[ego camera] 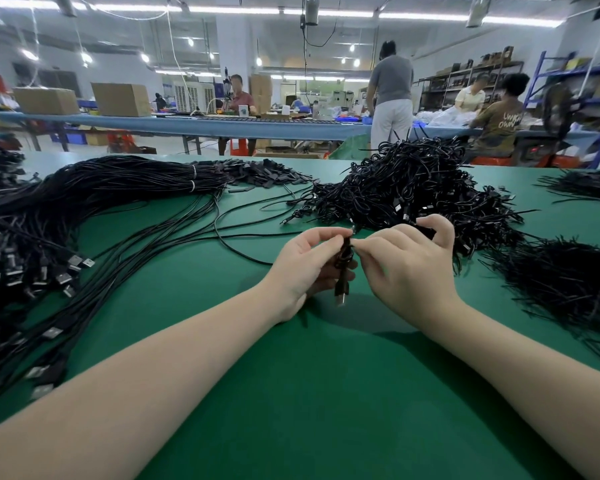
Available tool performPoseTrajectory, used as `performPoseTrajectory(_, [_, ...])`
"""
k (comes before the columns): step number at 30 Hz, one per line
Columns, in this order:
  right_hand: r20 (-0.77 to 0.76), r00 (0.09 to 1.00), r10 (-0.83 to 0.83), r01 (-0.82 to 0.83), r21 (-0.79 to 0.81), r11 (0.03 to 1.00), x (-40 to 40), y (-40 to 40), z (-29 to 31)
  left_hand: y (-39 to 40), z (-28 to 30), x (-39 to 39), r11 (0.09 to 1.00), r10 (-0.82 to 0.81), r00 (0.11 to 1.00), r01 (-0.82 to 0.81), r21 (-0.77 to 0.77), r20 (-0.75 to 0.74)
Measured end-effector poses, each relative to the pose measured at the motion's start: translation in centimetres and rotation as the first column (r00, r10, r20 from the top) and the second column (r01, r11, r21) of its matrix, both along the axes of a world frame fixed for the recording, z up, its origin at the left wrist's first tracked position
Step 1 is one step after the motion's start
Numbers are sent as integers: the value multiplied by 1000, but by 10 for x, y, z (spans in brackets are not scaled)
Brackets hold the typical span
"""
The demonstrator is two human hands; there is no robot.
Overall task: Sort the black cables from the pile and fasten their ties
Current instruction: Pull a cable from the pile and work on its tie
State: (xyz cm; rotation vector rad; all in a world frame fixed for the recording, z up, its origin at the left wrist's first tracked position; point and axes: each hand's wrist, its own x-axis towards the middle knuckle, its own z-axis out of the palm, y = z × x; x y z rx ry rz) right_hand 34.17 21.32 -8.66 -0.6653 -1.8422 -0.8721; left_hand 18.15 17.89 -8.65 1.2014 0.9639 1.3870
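Above the middle of the green table [291, 393], my left hand [305, 268] grips a small coiled black cable [344, 268], its plug end hanging down below the fingers. My right hand [409, 265] pinches the thin tie at the top of that coil with thumb and forefinger. Just behind my hands lies a tangled pile of coiled black cables [409, 188]. To the left stretches a long bundle of straight black cables [94, 202] with USB plugs [49, 268] fanned out at the near end.
A heap of thin black ties [568, 285] lies at the right, and another dark heap [586, 185] sits at the far right. Loose single cables [229, 237] curve across the mat left of my hands. Other people work at benches beyond the table.
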Motion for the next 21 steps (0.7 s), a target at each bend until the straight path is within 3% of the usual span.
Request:
performPoseTrajectory(6, [-123,992,27,-52,-201,978,-2,0,-4,4,-8,-1,983,106,974,-72,170,-200])
performPoseTrajectory(10, [-132,991,8,-37,-213,976,-2,0,0,7,-12,-2,974,114,982,-80,212,-151])
performPoseTrajectory(15, [-41,998,-36,35,-45,998,0,-1,3,9,-10,1,983,164,949,-133,128,-271])
performPoseTrajectory(21, [159,983,-96,61,211,976,4,-2,10,5,3,-4,995,-89,974,77,-64,-209])
